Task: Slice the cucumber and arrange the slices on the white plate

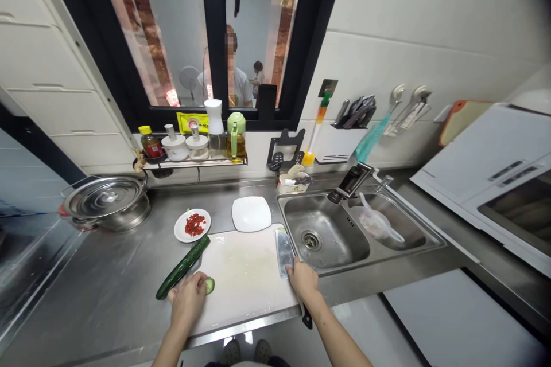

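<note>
Green: one cucumber [183, 267], one cut piece [209, 285]; one cleaver [283, 251].

Head-worn view, forward and down over counter [124, 275]

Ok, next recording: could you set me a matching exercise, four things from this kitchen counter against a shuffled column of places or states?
Things
1. long dark-green cucumber
2. small round white plate
3. broad-bladed metal cleaver
4. thin whitish plastic bag

Places or states
A. in the steel sink's right basin
B. bearing small red pieces
C. by the right hand
D. by the left hand

Pairs: 1-D, 2-B, 3-C, 4-A
</note>
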A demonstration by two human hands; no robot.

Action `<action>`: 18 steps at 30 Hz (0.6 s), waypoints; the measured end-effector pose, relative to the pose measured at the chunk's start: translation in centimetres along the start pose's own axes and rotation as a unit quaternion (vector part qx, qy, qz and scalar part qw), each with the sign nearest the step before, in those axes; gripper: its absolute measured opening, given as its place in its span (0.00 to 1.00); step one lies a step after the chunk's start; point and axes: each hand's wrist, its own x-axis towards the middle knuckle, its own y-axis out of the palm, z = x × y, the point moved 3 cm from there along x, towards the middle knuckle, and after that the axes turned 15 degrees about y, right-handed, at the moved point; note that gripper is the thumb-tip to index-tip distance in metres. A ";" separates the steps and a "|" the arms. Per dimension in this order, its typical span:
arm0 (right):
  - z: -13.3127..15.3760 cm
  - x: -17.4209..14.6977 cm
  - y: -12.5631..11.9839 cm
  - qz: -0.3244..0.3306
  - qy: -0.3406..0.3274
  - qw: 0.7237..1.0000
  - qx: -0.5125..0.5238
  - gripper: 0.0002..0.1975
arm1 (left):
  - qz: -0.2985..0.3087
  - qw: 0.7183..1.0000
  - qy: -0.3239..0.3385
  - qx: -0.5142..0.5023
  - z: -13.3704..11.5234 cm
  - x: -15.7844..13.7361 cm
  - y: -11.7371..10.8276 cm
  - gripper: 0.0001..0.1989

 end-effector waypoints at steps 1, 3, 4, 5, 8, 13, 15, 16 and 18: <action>0.0 0.0 0.0 -0.003 0.002 1.000 0.001 0.18 | -0.004 1.000 0.004 -0.001 -0.1 0.0 0.0 0.12; -0.2 -0.1 -0.3 -0.017 0.009 1.000 0.000 0.18 | -0.020 1.000 0.005 -0.007 -0.2 -0.1 -0.2 0.12; -0.3 -0.1 -0.5 -0.027 0.012 1.000 0.000 0.18 | -0.032 0.999 0.005 -0.012 -0.3 -0.1 -0.3 0.13; -0.3 0.0 -0.8 -0.040 0.012 0.999 0.003 0.17 | -0.045 0.999 0.004 -0.019 -0.5 0.0 -0.4 0.13; -0.2 1.0 -2.3 -0.075 -0.005 0.997 0.034 0.17 | -0.081 0.995 0.001 -0.057 -1.3 0.4 -0.4 0.13; 2.3 5.3 -6.0 -0.105 -0.041 0.988 0.110 0.18 | -0.126 0.981 0.024 -0.147 -3.5 1.5 1.4 0.13; 4.1 7.5 -7.1 -0.101 -0.052 0.986 0.124 0.19 | -0.140 0.973 0.035 -0.182 -4.5 1.9 2.3 0.13; 5.0 8.7 -7.6 -0.097 -0.055 0.986 0.125 0.19 | -0.144 0.969 0.038 -0.197 -4.8 2.0 2.8 0.14; 6.8 11.0 -7.9 -0.081 -0.059 0.987 0.122 0.20 | -0.144 0.964 0.039 -0.220 -5.3 2.3 3.6 0.15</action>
